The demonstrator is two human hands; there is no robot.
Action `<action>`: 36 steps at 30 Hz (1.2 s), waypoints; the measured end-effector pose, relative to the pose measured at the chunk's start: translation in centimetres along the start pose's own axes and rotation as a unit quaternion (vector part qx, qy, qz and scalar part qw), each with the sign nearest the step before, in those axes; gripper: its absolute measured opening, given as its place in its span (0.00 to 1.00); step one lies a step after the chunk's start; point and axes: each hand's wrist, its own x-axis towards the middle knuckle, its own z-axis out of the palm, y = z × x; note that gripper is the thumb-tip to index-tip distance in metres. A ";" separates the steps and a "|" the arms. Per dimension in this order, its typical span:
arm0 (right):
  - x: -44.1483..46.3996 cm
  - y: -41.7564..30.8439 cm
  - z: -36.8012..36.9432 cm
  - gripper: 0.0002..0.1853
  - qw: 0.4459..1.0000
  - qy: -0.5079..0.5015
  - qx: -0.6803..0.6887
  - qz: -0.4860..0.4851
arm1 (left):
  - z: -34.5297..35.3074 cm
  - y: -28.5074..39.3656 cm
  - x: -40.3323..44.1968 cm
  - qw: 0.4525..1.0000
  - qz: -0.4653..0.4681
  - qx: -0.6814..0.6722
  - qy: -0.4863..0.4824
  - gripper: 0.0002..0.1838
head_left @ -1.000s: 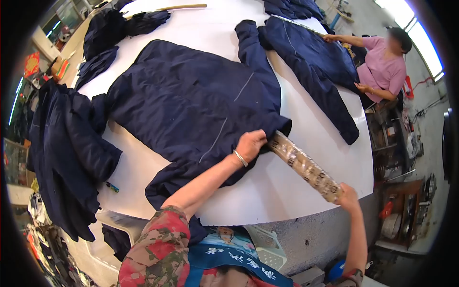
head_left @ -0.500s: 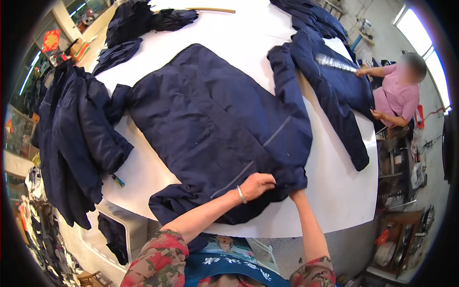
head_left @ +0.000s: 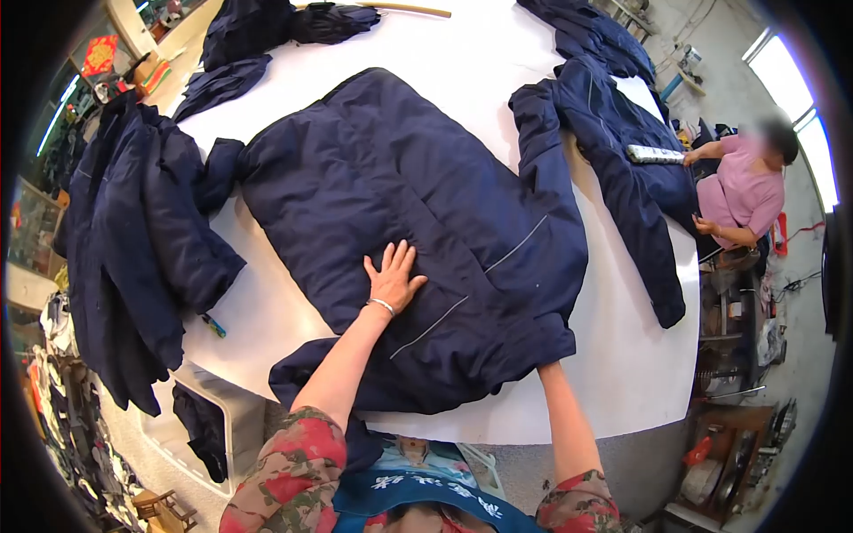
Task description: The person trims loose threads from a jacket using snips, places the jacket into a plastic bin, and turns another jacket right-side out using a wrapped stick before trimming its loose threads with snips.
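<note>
A dark navy padded jacket [head_left: 355, 195] lies spread on the white table, with pale piping lines across its near part. My left hand [head_left: 392, 277] rests flat on the jacket's middle, fingers spread and holding nothing. At the near right corner, my right hand is hidden beneath the jacket's fabric; just the right wrist [head_left: 551, 371] shows below the edge. A bunched sleeve [head_left: 311, 369] lies at the near left.
More navy jackets lie on the white table [head_left: 635, 355] at left [head_left: 133, 258] and far right. A person in pink [head_left: 742, 186] holds a light-coloured rolled item [head_left: 656, 155] over one jacket. Below the near left edge stands a grey plastic bin [head_left: 244, 417].
My left hand has moved away from the jacket's near right edge, up and left, and now lies spread on its middle. The other person's rolled item has shifted and is sharper.
</note>
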 end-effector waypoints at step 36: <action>-20.8 -12.7 -13.5 0.41 0.847 -0.176 0.319 0.387 | 1.6 -3.2 2.3 0.997 0.035 0.003 -0.073 0.38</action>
